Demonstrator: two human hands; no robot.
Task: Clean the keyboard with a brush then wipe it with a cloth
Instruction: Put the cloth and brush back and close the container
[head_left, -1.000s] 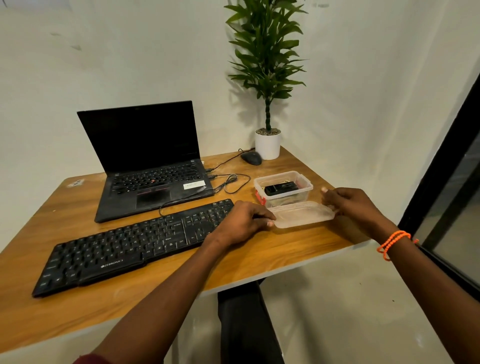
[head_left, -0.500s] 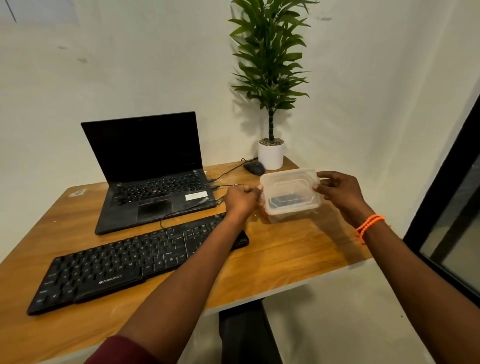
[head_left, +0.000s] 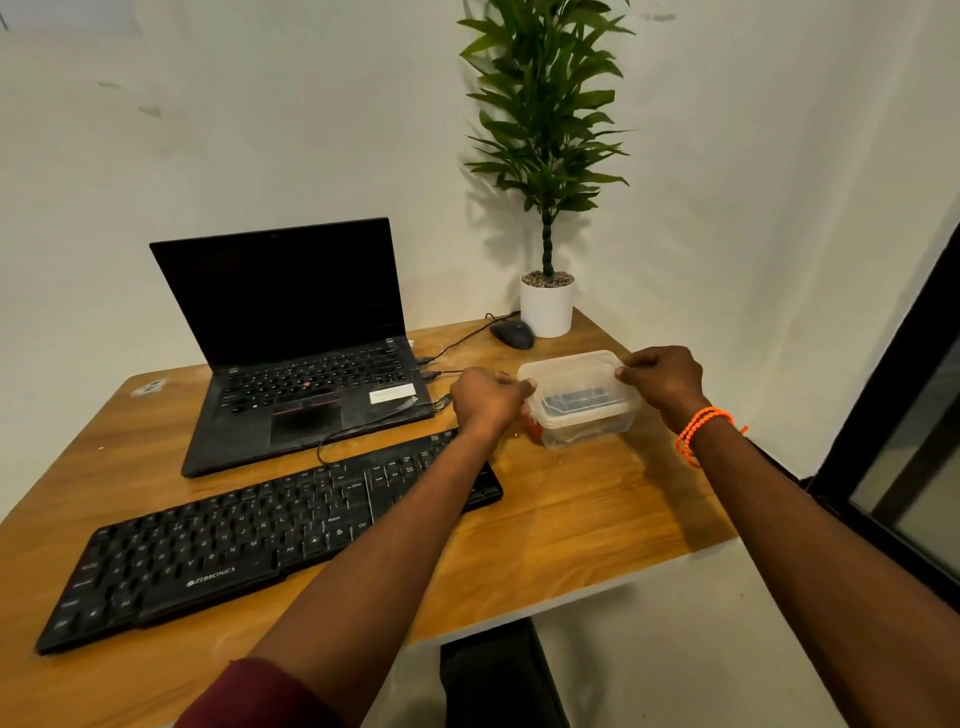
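We've got both hands on the clear plastic container (head_left: 582, 402) near the counter's (head_left: 571, 525) right edge, left hand (head_left: 488, 400) and right hand (head_left: 662, 379) pinching its lid rim. The black keyboard (head_left: 249, 540), marked ZEBRONICS, lies along the front edge.

An office or home-office corner is suggested: 1 wooden desk (head_left: 571, 519) is set against white walls, with a laptop (head_left: 296, 338), external keyboard (head_left: 249, 540), mouse (head_left: 512, 333) and potted plant (head_left: 546, 306).
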